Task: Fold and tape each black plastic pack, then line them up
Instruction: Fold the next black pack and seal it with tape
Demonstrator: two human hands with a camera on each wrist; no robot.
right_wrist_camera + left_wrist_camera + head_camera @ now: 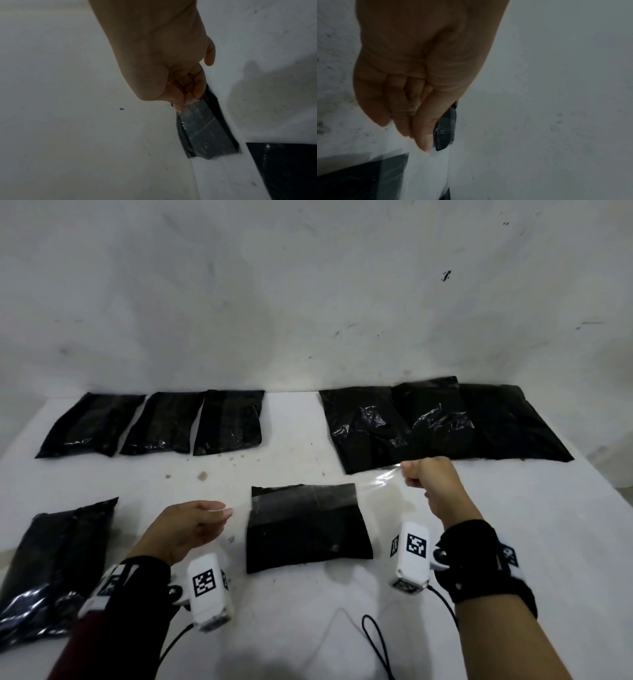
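Note:
A folded black pack (308, 532) lies flat at the middle of the white table (342, 611). A strip of clear tape (378, 481) runs across the pack's top fold and sticks out past both sides. My right hand (409, 474) pinches the tape's right end and holds it stretched just above the table; in the right wrist view the fingertips (197, 94) clamp the clear tape (202, 129). My left hand (226, 512) is at the pack's left edge, thumb and fingers pressed together on the tape's left end (428, 169). The pack's corner (359, 180) shows below that hand (419, 138).
Three folded packs (154, 422) lie side by side at the back left. Three larger black packs (445, 422) overlap at the back right, just beyond my right hand. Another pack (58, 559) lies at the front left. A white wall (308, 302) rises behind the table.

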